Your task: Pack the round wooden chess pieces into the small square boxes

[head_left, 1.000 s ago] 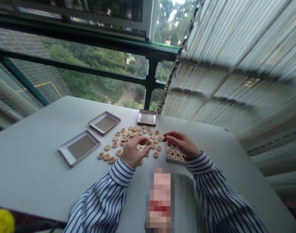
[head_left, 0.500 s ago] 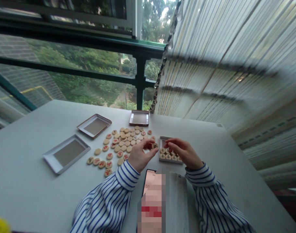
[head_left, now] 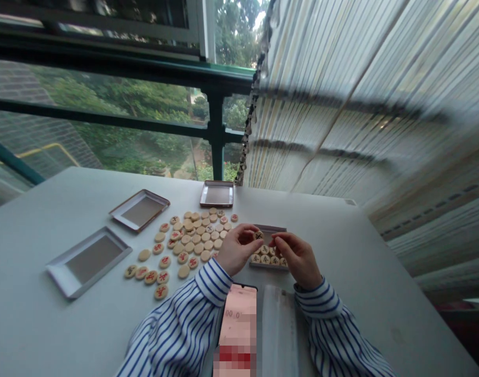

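My left hand (head_left: 236, 252) is closed, pinching a round Chinese chess piece (head_left: 258, 236) with a black character between thumb and fingertips. The piece is held above the left side of a shallow open box (head_left: 269, 266). Inside that box, rows of chess pieces (head_left: 265, 259) with black characters lie face up along the near side. Over the box's right part, my right hand (head_left: 299, 261) has thumb and index finger brought together. Whether anything sits between them I cannot make out. Both hands cover some of the box.
Many loose chess pieces (head_left: 192, 238), some face down and some with red characters, spread left of my hands. Three shallow trays or lids (head_left: 88, 262) (head_left: 141, 209) (head_left: 216, 194) lie behind and left of them. A phone (head_left: 239, 309) and a translucent plastic sleeve (head_left: 279, 330) lie nearest me.
My left hand and its chess piece have come over the box's left edge. My right thumb and index finger have closed together. The camera view has shifted slightly right.
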A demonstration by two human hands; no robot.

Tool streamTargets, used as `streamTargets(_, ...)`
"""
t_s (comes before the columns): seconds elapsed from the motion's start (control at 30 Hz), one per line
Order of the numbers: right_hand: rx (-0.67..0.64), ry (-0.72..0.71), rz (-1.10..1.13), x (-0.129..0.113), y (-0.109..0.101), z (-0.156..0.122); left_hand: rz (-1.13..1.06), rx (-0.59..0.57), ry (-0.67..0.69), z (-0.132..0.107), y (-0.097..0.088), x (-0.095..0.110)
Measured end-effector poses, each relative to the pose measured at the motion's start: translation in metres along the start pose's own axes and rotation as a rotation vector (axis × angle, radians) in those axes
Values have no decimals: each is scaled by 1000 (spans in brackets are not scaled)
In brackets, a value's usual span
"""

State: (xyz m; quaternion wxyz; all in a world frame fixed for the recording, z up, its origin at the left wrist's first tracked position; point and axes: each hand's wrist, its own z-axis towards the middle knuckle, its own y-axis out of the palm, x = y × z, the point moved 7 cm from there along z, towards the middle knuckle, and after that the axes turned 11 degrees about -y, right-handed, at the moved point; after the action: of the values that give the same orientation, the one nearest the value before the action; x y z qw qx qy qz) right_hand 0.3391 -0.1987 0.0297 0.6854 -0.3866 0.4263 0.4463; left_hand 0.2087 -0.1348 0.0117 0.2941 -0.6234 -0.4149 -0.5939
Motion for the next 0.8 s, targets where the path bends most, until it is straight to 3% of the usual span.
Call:
streamTargets(0.23,24,-9,-115,14,-4,-7,5,36,4,-1,6,-19)
streamTargets(0.43,-41,-40,-229,14,2,-8,34,0,-34,-3,10,-21)
streamTargets(0.8,-43,-27,-192,13,5,-10,91,-19,-15,-5,9,-23)
